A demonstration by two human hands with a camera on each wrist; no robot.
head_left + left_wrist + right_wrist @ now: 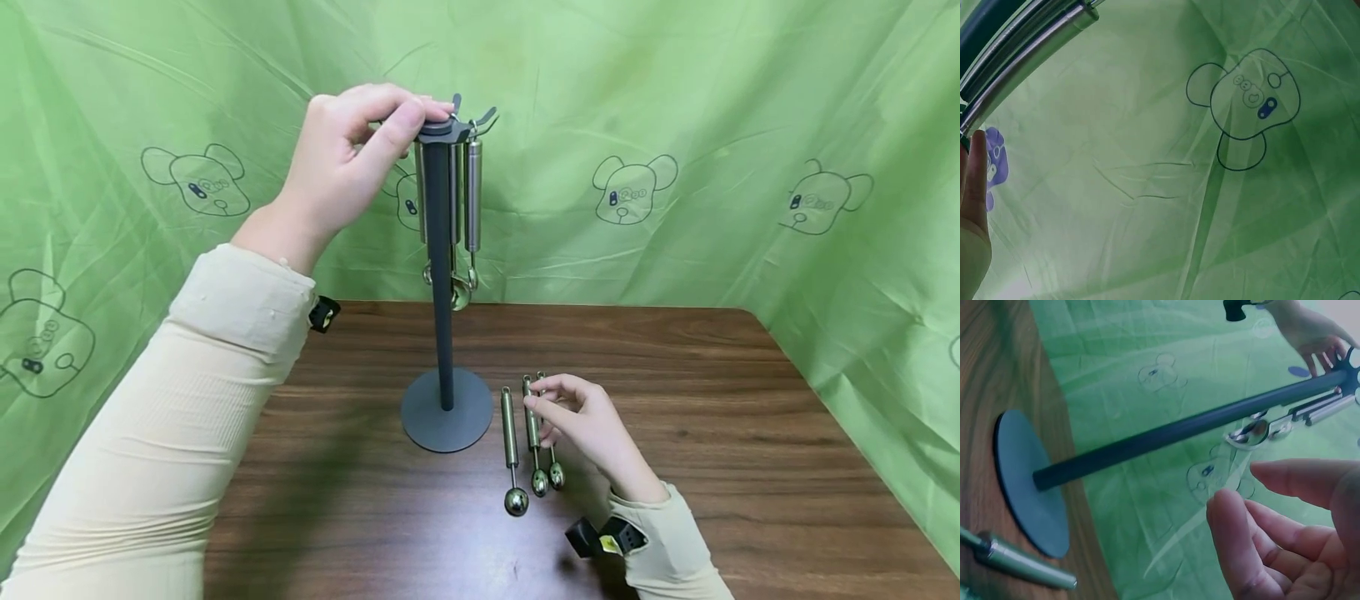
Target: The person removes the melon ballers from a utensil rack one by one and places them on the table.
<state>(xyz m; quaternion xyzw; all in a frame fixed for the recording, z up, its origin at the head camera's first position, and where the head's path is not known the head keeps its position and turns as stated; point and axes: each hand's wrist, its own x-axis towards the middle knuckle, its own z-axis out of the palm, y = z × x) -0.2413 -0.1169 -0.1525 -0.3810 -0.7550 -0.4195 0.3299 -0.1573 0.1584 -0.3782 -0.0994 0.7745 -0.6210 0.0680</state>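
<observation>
In the head view a dark grey hanging stand (440, 275) stands upright on its round base (447, 429). My left hand (341, 154) grips its top, thumb and forefinger on the hub. Several steel melon ballers (472, 196) hang from the hooks, partly behind the pole. Three more lie on the table: one melon baller (510, 429) nearest the base, a middle melon baller (539, 479), and a right melon baller (556, 475) partly covered by my right hand (592, 425). The right wrist view shows the thumb and fingertips (1225, 509) apart, holding nothing.
The brown wooden table (675, 400) ends at a back edge behind the stand. Green cloth (555, 75) with bear-face drawings hangs around the back and sides. Dark wrist cameras (600, 537) are strapped at both cuffs.
</observation>
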